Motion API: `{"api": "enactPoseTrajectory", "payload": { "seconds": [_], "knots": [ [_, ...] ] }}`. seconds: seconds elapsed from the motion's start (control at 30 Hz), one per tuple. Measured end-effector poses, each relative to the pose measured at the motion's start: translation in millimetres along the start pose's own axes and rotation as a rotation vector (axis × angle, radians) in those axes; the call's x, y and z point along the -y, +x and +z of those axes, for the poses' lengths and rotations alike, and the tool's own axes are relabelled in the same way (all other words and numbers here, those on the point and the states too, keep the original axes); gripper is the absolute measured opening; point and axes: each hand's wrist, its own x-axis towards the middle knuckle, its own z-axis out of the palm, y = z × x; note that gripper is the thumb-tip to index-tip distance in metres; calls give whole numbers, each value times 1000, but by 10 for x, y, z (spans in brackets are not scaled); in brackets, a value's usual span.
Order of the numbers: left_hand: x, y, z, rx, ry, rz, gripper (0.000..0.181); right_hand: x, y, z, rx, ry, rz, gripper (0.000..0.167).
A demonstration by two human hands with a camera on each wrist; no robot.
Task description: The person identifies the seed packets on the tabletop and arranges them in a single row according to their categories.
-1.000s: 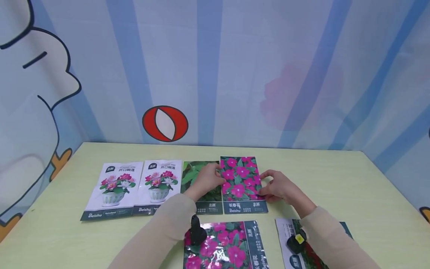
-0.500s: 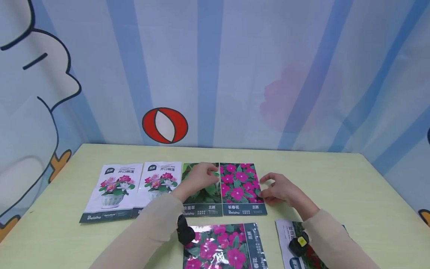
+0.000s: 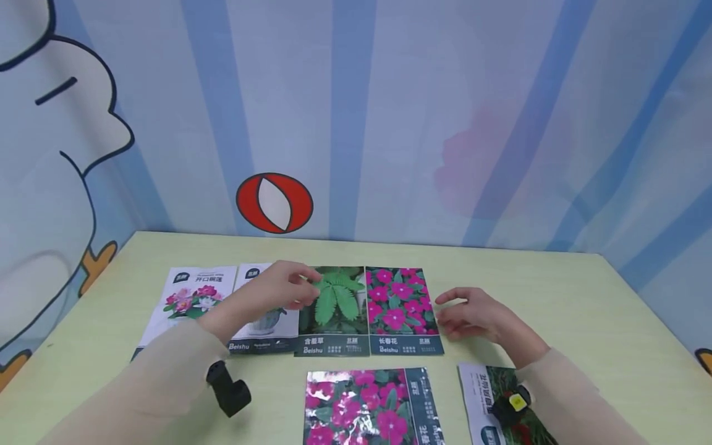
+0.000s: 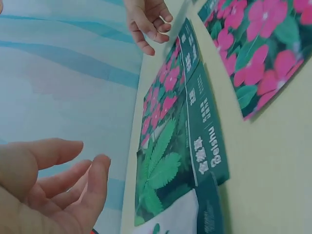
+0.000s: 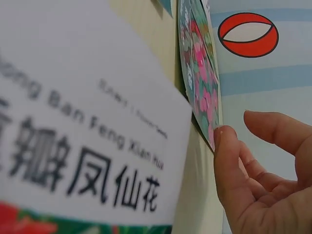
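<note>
Blue-striped cloth (image 3: 400,93) hangs creased behind the smooth, pale desk (image 3: 523,281). At left, matte-looking white packets (image 3: 183,290) show around the left hand (image 3: 278,285), which has just pulled away from the green-leaf packet (image 3: 339,303), its grip loose and empty. That packet lies edge to edge with the pink-flower packet (image 3: 397,300); I'd judge the pair settled. Nearer lies a glossy rectangular packet (image 3: 361,408). Beside the row, the right hand (image 3: 473,314) is half-curled around nothing.

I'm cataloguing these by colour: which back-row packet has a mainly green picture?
The leaf packet, third from left. Its picture is green foliage; the two white packets lie to its left, the pink-flowered packet to its right.
</note>
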Motion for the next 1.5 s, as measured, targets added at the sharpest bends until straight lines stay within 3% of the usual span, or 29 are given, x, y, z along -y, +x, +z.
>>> {"api": "enactPoseTrajectory", "payload": {
  "seconds": [0.17,0.3,0.5,0.6,0.87,1.17,1.5],
  "knots": [
    [59,-253,-66,69,-238,-126,44,-52,-139,-53,44,57,6,41],
    [185,-429,-55,122,-377,-202,45,-105,-272,-89,148,175,2,45],
    [389,-579,12,203,-377,-260,41,-184,-463,-73,286,288,35,42],
    [436,-611,46,241,-388,-287,39,-235,-535,-37,299,291,47,41],
    [483,-680,145,330,-456,-279,40,-325,-690,45,327,364,83,33],
    [406,-693,244,348,-505,-305,43,-308,-704,222,347,350,126,40],
    [405,-688,354,266,-489,-293,47,-309,-704,308,267,370,174,40]
  ]
}}
